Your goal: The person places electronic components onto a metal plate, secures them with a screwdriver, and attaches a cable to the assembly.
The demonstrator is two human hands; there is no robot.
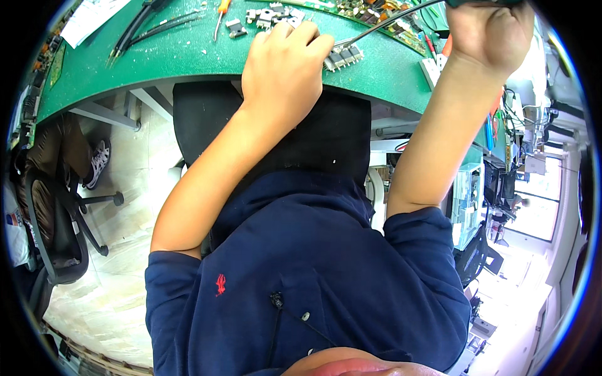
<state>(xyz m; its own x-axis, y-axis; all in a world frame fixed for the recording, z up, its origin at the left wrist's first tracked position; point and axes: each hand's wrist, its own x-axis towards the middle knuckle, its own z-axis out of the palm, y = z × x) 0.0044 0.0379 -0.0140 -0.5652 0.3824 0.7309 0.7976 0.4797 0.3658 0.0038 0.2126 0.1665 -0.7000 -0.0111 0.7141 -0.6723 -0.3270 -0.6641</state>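
Note:
My left hand is closed at the bench's near edge, fingers curled down. Against its fingertips lies a small electronic module, a row of grey and black blocks with pins; the grip itself is partly hidden by the hand. At the upper right, my right hand is wrapped round the dark handle of what looks like a screwdriver. Its long thin metal shaft slants down to the left, and its tip meets the module beside my left fingers. The top of the handle is cut off by the picture's edge.
On the green bench mat lie loose components, a small orange-handled screwdriver, black cables and white paper. A populated circuit board lies behind the module. At left, someone sits on a black chair.

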